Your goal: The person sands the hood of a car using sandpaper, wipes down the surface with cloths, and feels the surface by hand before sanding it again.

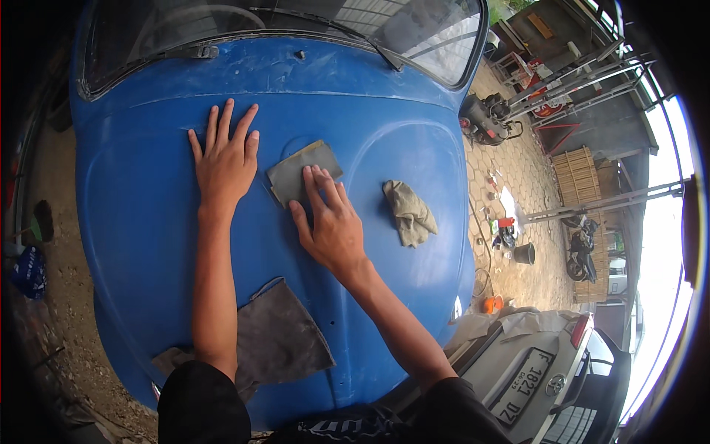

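A dull blue car hood [296,111] spreads out below both my hands. My left hand [224,163] lies flat on it at the upper left, open, fingers spread and holding nothing. To its right, a dark grey sheet of sandpaper [290,176] with a tan edge lies on the hood. My right hand [331,226] presses on the sheet, fingers close together on top and thumb at the lower edge, closed on it. The fingers cover part of the sandpaper. A crumpled olive cloth [410,214] lies right of my right hand. A dark grey cloth [285,333] rests near my left forearm.
The windshield [296,22] and wiper [347,33] bound the hood's far end. A silver car [510,370] stands close at the lower right. Along the paved floor are a black bucket [524,254], an orange container [492,304] and a black machine [488,122].
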Available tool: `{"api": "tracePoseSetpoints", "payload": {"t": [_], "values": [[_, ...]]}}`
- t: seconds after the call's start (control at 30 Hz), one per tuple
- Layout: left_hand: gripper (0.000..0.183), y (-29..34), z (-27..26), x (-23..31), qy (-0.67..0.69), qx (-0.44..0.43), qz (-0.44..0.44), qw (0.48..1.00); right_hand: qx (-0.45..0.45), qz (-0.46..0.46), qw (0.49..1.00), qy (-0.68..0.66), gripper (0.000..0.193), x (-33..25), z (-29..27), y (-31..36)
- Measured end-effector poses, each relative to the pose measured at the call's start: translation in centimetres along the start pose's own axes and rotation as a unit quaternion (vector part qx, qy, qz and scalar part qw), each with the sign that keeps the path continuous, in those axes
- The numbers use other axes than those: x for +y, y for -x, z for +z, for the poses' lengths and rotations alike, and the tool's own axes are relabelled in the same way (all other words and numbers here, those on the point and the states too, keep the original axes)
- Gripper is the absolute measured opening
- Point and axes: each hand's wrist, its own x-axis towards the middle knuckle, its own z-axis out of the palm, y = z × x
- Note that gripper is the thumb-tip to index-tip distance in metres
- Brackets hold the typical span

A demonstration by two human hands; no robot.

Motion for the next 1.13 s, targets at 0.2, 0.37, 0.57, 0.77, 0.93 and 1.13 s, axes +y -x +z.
{"api": "tracePoseSetpoints", "payload": {"t": [0.2, 0.37, 0.57, 0.77, 0.93, 1.13], "values": [[0.046, -0.3, -0.3, 0.3, -0.001, 0.002, -0.001, 1.000, -0.009, 0.062, 0.995, 0.073, 0.062, 1.3, -1.5, 0.3], [0.045, -0.3, -0.2, 0.8, 0.009, 0.018, 0.002, 1.000, 0.027, 0.070, 0.997, 0.009, 0.071, 1.8, 1.2, -5.3], [0.045, 0.1, 0.0, -0.4, 0.011, 0.015, -0.005, 1.000, -0.051, -0.006, 0.997, 0.065, 0.074, 0.5, -0.4, -0.5], [0.045, -0.4, -0.4, 0.6, 0.018, 0.020, 0.002, 1.000, 0.024, 0.023, 0.999, 0.026, 0.074, -0.3, 1.8, -5.8], [0.044, 0.0, -0.8, -0.9, 0.038, 0.006, -0.001, 0.999, -0.046, -0.026, 0.998, 0.042, 0.067, 0.0, 0.0, -1.0], [0.047, -0.5, -0.9, 0.1, 0.075, -0.009, -0.008, 0.997, 0.041, 0.051, 0.996, 0.056, 0.070, 0.2, 3.2, -6.2]]}}
